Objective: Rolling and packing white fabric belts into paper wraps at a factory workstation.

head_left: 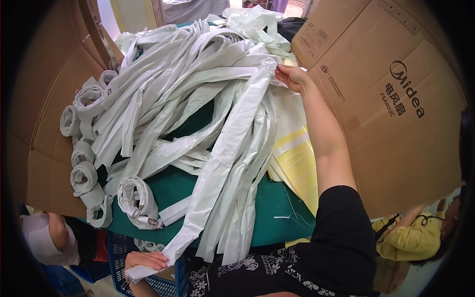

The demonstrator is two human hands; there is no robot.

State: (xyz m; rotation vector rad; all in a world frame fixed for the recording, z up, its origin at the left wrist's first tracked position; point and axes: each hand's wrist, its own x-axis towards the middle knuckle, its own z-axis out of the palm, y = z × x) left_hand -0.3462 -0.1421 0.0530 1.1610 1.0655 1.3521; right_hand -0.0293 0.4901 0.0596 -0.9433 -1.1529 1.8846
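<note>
Closest to the wearer, the left hand (148,261) is gripping the lower end of a long white strip (225,141), fingers folding over it and a short tail poking out beyond them. Below and around that hand a blue basket (118,260) is standing, with some white rolls (147,245) lying inside. The patterned black shirt (341,237) is filling the space beside it. A little farther on, the green tabletop (267,213) is carrying one larger coiled roll (137,203) near its front edge, while more coils (84,178) are stacking up along the left side. The held strip is running slantwise up across the table, lying over other loose strips (242,198) that are hanging toward the front edge. To its right, yellow sheets (299,171) are lying partly behind the right forearm. At the strip's upper end the right hand (293,77) is pinching the material, its fingertips closing narrowly on the edge. Beyond, a big heap of white strips (163,74) is spreading over the table. Tall cardboard panels are flanking everything, one at left (57,123) and one at right (386,128). Past them, a person in yellow (413,235) is appearing at right, another in a pale top (49,240) at left.
</note>
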